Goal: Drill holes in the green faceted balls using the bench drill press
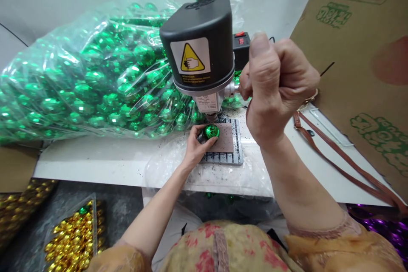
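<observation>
My left hand (195,148) is closed around a shiny green ball (211,131), with a dark piece beside it under my fingers. The ball sits over a brown board (225,138) on the slotted grey base plate (238,146) of a bench drill press. Directly above is the press's black motor head (199,42), bearing a yellow warning label. My right hand (276,87) is raised at the head's right side, wrapped in a fist round the press's feed lever (236,89). Most of that lever is hidden by my fingers. The lower tip of the drill chuck is close to the ball.
A large clear bag of green faceted balls (92,80) lies along the table's left and back. On the right lean a cardboard box (366,106) and a brown strap (344,163). Dark shavings dot the white table (95,161). Gold balls (73,238) fill a container below left.
</observation>
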### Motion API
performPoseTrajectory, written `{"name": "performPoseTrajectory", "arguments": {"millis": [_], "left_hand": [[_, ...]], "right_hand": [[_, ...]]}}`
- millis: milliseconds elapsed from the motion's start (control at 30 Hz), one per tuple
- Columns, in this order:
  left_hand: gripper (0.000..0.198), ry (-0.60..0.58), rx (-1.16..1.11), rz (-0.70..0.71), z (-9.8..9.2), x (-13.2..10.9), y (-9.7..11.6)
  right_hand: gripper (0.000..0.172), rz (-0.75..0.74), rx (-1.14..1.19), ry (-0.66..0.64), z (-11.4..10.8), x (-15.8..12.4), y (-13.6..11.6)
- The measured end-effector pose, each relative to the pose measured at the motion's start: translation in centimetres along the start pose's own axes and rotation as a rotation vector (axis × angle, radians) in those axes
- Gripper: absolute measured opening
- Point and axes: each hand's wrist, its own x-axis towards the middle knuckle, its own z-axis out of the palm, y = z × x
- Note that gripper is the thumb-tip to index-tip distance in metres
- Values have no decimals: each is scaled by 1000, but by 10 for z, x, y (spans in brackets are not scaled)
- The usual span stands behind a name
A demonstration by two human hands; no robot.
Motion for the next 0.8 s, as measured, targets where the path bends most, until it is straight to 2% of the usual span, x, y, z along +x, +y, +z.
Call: {"name": "performPoseTrajectory", "arguments": {"millis": [100,233,467,633,800], "left_hand": [[51,7,54,-6,3,-1,1],[52,6,85,-4,8,-3,5],[53,-13,171,54,15,-5,6],[55,-66,109,41,13,-5,0],[56,-74,118,46,9,-5,-2]], "right_hand": [[47,40,-45,-9,2,4,1],[46,31,20,-21,7,17,9],[49,173,76,-49,15,38,21],[48,212,162,-64,15,41,21],[47,193,125,-80,12,37,16]]}}
